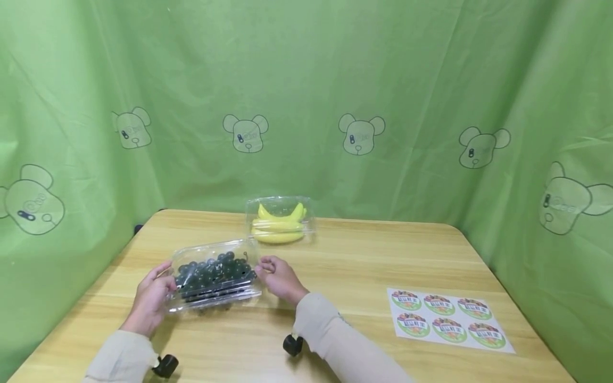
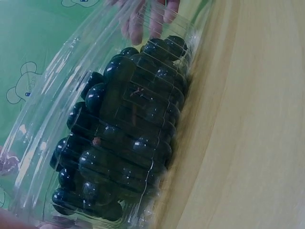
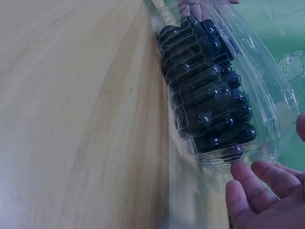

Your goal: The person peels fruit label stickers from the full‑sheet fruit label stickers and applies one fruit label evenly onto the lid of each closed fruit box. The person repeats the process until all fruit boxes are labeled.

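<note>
From the head view, the left hand [image 1: 152,299] and the right hand [image 1: 280,277] hold the two ends of a clear grape box [image 1: 214,275] near the bench's [image 1: 335,271] front left, fingers curled on its edges; a banana box [image 1: 280,219] sits just behind, and a sticker sheet [image 1: 449,318] lies well apart to the right. The left wrist view shows dark grapes [image 2: 128,138] filling the box, with the other hand's fingers [image 2: 147,19] at its far end. In the right wrist view, the right fingers [image 3: 250,183] touch the box's [image 3: 267,100] near end, though how tightly they grip is unclear.

Two bare hands, long beige sleeves [image 1: 330,330] to the wrists, small black knobs, perhaps camera mounts [image 1: 293,344], beneath each forearm
</note>
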Motion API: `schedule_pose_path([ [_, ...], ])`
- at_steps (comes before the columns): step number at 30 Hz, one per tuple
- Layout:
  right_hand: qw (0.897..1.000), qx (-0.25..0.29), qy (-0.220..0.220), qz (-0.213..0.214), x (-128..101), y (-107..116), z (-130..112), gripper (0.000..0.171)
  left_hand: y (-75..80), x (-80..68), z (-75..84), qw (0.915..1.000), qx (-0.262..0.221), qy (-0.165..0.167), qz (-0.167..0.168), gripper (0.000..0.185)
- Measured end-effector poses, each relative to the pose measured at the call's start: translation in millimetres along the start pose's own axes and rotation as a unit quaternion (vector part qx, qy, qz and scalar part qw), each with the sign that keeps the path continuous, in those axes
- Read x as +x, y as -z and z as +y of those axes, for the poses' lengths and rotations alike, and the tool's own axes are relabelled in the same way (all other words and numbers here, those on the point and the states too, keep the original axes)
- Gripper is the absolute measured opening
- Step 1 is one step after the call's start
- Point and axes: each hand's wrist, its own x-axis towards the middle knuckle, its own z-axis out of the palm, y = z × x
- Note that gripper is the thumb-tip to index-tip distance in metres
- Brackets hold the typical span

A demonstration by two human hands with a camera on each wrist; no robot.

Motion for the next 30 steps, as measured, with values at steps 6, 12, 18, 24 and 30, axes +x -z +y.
schedule_pose_path([
  [6, 1.0, 0.005, 0.001, 0.004, 0.5, 2.3, 2.7, 0.049, -1.5, -0.1, 0.1, 0.9999, 0.011, -0.005, -0.003, 0.08],
  [12, 1.0, 0.001, 0.006, 0.008, 1.6, 3.5, 4.2, 0.049, -2.7, 0.2, 0.3, 0.9999, 0.014, -0.008, -0.002, 0.079],
  [18, 1.0, 0.009, 0.008, 0.011, 1.2, 5.3, 4.7, 0.049, -4.1, 0.8, 0.6, 0.9997, 0.017, -0.012, -0.008, 0.079],
  [24, 1.0, 0.011, 0.008, 0.014, -0.4, 7.2, 4.3, 0.048, -5.3, 1.1, 0.3, 0.9998, 0.014, -0.013, -0.011, 0.079],
  [30, 1.0, 0.02, 0.005, 0.015, 0.3, 10.1, 4.9, 0.047, -7.7, 1.3, 0.7, 0.9996, 0.016, -0.014, -0.017, 0.078],
])
